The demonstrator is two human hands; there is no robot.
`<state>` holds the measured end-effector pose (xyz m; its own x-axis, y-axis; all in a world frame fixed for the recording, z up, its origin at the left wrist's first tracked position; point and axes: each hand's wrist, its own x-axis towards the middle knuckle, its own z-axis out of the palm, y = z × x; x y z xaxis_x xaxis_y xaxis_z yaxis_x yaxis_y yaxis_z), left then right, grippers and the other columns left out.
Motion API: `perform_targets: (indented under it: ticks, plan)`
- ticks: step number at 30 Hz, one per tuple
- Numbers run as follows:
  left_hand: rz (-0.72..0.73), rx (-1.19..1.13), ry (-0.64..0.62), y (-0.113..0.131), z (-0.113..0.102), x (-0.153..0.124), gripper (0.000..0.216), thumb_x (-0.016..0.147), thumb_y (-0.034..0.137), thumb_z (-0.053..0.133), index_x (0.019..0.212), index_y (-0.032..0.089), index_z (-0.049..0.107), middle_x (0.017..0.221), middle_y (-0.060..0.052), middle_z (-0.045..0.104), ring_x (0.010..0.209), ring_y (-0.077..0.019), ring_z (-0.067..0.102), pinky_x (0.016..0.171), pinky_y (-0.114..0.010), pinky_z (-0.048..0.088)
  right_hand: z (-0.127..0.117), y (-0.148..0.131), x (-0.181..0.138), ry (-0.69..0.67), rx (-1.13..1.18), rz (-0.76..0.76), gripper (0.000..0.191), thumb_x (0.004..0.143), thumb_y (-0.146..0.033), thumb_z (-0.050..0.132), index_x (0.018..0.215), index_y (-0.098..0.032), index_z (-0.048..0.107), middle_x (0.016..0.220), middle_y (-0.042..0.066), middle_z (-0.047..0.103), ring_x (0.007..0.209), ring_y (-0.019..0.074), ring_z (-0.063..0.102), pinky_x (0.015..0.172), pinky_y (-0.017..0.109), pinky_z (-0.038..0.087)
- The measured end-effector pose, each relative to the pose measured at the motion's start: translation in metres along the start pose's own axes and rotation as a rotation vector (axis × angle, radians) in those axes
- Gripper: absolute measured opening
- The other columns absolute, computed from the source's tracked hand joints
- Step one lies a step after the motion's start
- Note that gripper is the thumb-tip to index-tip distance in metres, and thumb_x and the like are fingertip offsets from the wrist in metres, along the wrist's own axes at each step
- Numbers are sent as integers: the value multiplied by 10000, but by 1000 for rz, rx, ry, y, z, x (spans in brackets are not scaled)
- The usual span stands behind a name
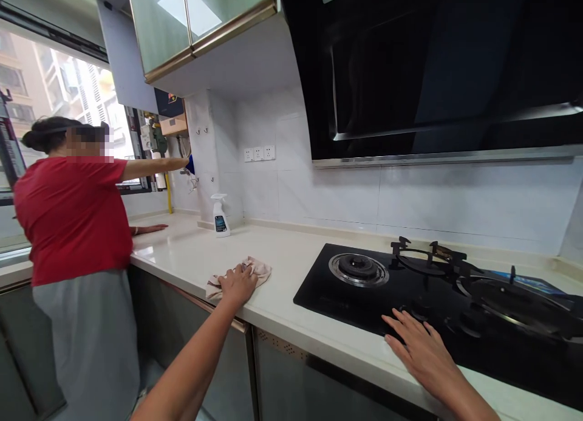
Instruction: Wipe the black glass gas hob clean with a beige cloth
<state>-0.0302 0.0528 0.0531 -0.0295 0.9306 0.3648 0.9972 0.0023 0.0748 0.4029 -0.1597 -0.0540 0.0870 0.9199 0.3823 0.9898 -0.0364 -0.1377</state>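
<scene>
My left hand point(238, 284) lies on a pinkish cloth point(255, 269) spread on the cream countertop point(291, 263), fingers pressed down on it. My right hand point(416, 348) rests flat with fingers spread on the front edge of the black glass gas hob point(410, 299), close to its knobs. A bare burner point(358, 267) sits at the hob's left; a pan support point(428, 255) stands behind the middle.
A white spray bottle point(220, 215) stands at the back corner of the counter. A person in a red top point(73, 217) stands at the left by the window, one arm stretched to the wall. A black range hood point(437, 75) hangs above the hob.
</scene>
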Motion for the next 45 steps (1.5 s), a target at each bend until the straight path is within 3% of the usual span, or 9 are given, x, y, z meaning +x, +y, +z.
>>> perform_targets:
  ticks: [4,9,12,24,30,36,42,45]
  plan:
    - [58,20,88,22,5,-31,427,978,384,452,1284,257,721,1355,-170,659,1208,-417,559,1011,-650,335,-2,0,0,-35,36,14,608,1024,-632,327,1501,-339,563,1634,40,422,1539,319,339,1242,638,277]
    - [243,-38,232,70,14,-84,363,960,331,495,1194,259,763,1268,-158,696,1132,-378,585,944,-538,364,0,0,-1,5,61,21,574,1016,-604,378,1471,-330,596,1613,55,458,1530,326,356,1244,642,271]
    - [243,-84,290,87,16,-101,356,949,295,514,1195,238,764,1208,-160,709,1106,-363,588,911,-490,363,-2,-2,-1,4,69,27,556,1024,-578,380,1468,-324,598,1611,61,462,1523,322,370,1244,641,268]
    - [296,-88,349,80,11,-101,375,978,305,474,1217,250,757,1143,-137,723,1060,-341,598,865,-445,350,-35,-22,-2,-71,76,61,511,1056,-470,395,1503,-287,558,1640,74,416,1543,289,335,1262,592,239]
    - [230,-31,423,93,12,-116,394,985,294,453,1223,228,759,1076,-146,725,1008,-340,606,819,-448,353,-48,-31,-2,-91,111,80,502,1057,-446,407,1504,-272,556,1644,86,412,1552,280,315,1273,575,206]
    - [433,-142,446,147,5,-159,327,962,293,552,1202,271,772,1236,-121,708,1012,-307,601,839,-439,361,-57,-38,-1,-106,155,114,500,1057,-431,413,1502,-254,557,1650,95,404,1566,280,278,1279,567,167]
    - [633,-343,387,219,-1,-195,355,903,307,656,1245,303,750,1300,-95,686,1057,-306,586,863,-440,383,-55,-36,0,-37,181,93,557,1089,-387,216,1528,-200,505,1595,118,483,1521,265,369,1258,563,228]
    - [674,-394,356,233,0,-204,327,900,326,670,1213,297,759,1311,-94,684,1081,-312,591,886,-453,398,-51,-32,0,-3,215,95,570,1081,-352,171,1539,-196,473,1574,118,508,1491,237,411,1257,539,249]
